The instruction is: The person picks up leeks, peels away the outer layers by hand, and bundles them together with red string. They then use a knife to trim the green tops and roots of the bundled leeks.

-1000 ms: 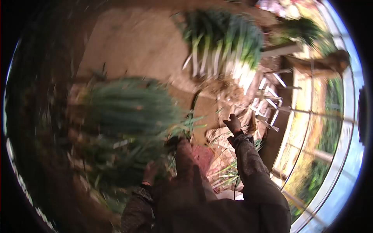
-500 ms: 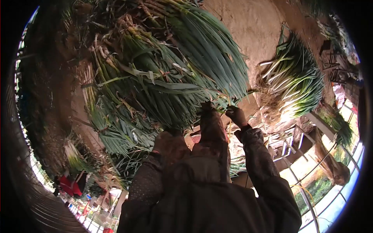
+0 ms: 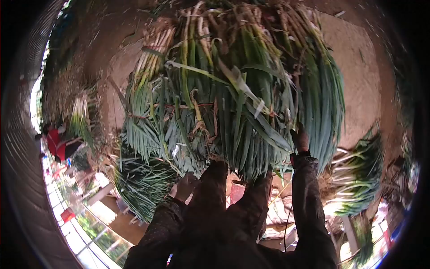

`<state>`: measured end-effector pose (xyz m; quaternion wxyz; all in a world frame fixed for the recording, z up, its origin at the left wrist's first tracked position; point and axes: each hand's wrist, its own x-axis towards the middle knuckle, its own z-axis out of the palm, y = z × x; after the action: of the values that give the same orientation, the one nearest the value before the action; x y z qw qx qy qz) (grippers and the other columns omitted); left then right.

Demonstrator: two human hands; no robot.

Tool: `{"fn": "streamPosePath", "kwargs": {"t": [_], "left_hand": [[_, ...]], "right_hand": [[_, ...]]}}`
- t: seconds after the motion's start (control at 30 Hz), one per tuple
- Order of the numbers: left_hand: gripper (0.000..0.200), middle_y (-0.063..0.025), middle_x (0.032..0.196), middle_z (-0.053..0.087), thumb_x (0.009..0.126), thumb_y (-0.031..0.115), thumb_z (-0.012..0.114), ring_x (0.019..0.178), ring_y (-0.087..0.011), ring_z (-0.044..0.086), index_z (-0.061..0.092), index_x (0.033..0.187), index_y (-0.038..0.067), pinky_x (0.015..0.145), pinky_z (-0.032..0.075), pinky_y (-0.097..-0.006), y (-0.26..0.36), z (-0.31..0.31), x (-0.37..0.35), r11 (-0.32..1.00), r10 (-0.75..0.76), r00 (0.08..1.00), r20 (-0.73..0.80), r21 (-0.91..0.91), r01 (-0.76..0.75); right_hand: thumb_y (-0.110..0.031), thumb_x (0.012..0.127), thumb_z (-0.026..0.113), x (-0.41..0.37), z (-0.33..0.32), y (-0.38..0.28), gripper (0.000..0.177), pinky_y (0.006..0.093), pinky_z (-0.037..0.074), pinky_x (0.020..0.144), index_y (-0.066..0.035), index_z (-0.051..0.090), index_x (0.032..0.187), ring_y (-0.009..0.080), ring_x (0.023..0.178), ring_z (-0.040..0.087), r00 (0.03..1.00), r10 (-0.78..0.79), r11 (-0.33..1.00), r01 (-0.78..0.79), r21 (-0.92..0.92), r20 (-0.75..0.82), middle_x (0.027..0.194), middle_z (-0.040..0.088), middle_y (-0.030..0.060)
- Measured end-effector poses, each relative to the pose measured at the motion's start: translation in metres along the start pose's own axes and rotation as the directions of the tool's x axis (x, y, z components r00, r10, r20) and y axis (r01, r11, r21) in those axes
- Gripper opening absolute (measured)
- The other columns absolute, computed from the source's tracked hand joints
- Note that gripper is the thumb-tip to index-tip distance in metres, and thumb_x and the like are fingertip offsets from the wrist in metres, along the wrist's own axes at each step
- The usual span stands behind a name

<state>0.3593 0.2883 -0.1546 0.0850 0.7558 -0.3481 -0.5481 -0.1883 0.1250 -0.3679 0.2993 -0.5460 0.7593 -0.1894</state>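
The heap of green onions (image 3: 237, 121) lies directly ahead of the person, pale stalk ends on the far side and leaf tips pointing back toward the knees (image 3: 214, 179). The right hand (image 3: 301, 140) is over the heap's right-hand part, its fingers against the long leaves; whether they grip any, I cannot tell. The left hand (image 3: 185, 185) is lower, beside the left knee and just short of the heap's near edge; it is dark, so I cannot tell if it is open or closed. Left of that hand lies a darker bunch of leaves (image 3: 144, 181). Well to the right of the heap's middle, beyond the right forearm, is a white-stalked pile (image 3: 360, 175).
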Motion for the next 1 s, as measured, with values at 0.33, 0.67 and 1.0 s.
{"fn": "streamPosePath", "kwargs": {"t": [0.33,0.67,1.0], "left_hand": [[0.109,-0.0213,0.152,0.037,0.061,0.034,0.090,0.143,-0.0444,0.031,0.034,0.149,0.003,0.117,0.025,-0.0530,0.254,0.128,0.110,0.483,0.800,0.595,0.076,0.507,-0.714],[0.112,-0.0195,0.153,0.033,0.060,0.070,0.077,0.148,-0.0442,0.018,0.040,0.148,0.011,0.107,0.023,-0.0724,0.337,0.237,0.167,0.087,0.545,0.640,0.542,0.722,-0.686],[0.017,-0.0082,0.106,0.064,0.086,0.022,0.057,0.114,-0.0292,0.055,0.068,0.095,0.012,0.105,0.035,-0.0555,0.131,0.264,0.073,-0.013,0.544,0.391,0.742,0.474,-0.880]], "right_hand": [[-0.036,0.093,0.064,-0.036,-0.023,-0.051,0.059,0.0506,0.049,0.092,-0.008,0.049,0.143,0.0450,0.114,0.059,0.999,0.032,0.999,-0.033,-0.008,-0.033,0.132,0.059,0.0251],[-0.032,0.101,0.055,-0.109,0.018,0.000,0.053,0.0452,0.050,0.093,-0.003,0.043,0.143,0.0412,0.114,0.062,0.884,0.434,0.883,-0.379,0.279,-0.175,0.134,0.056,0.0277],[-0.027,0.099,0.060,-0.107,0.001,-0.021,0.036,0.0383,0.052,0.081,-0.002,0.061,0.125,0.0318,0.094,0.068,0.922,0.317,0.939,-0.271,0.212,-0.222,0.107,0.069,0.0198]]}}
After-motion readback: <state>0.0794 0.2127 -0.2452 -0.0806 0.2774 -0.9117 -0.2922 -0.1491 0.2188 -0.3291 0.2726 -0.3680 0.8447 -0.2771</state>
